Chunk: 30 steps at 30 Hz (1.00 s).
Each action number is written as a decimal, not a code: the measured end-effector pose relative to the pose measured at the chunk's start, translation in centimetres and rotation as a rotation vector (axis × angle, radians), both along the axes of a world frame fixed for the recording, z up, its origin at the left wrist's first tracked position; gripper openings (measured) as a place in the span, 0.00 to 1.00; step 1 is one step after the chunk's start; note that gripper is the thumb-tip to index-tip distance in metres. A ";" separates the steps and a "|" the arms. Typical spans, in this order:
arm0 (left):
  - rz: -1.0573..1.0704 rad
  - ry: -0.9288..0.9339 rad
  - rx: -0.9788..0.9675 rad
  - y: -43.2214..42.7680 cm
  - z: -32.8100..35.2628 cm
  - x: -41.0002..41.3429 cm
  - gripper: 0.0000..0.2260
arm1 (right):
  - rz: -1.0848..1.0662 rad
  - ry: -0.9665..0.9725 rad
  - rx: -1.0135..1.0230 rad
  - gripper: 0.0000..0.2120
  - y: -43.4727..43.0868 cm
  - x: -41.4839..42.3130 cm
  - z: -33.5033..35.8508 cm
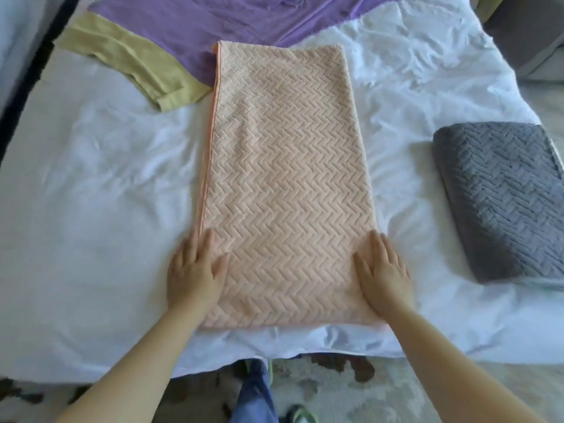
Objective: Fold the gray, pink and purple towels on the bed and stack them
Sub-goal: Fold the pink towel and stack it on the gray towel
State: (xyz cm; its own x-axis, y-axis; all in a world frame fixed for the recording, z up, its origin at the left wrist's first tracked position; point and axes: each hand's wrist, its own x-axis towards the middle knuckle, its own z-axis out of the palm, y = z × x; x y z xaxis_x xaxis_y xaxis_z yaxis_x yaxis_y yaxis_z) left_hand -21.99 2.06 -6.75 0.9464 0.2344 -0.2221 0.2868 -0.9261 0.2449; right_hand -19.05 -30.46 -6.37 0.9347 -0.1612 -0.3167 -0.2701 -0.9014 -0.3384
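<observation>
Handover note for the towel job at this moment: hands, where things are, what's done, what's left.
Hands: left hand and right hand are both open, pressing flat on the near corners of the pink towel.
Things: the pink towel lies as a long strip mid-bed. The gray towel sits at the right. The purple towel is spread at the far end, beside a yellow cloth.
Done: gray is folded; pink looks folded lengthwise.
Left: fold pink short, fold purple, stack all three.
</observation>
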 end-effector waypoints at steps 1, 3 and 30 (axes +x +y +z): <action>0.031 -0.051 -0.030 -0.5 0.4 -1.7 0.26 | -0.015 -0.020 0.009 0.30 -0.1 -1.3 0.2; 0.072 -0.115 -0.130 -1.2 0.7 -4.8 0.24 | -0.013 -0.071 0.037 0.28 -0.3 -3.9 0.5; 0.246 -0.308 -0.534 2.7 12.7 10.3 0.07 | -0.153 -0.287 0.583 0.06 -1.3 10.7 13.1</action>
State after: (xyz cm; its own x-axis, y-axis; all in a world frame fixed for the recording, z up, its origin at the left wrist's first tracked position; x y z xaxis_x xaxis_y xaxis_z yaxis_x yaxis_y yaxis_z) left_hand -11.69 4.77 5.92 0.9180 0.3849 -0.0955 0.3183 -0.5714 0.7565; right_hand -8.35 -31.75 6.69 0.9751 -0.1763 -0.1345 -0.2072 -0.5081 -0.8360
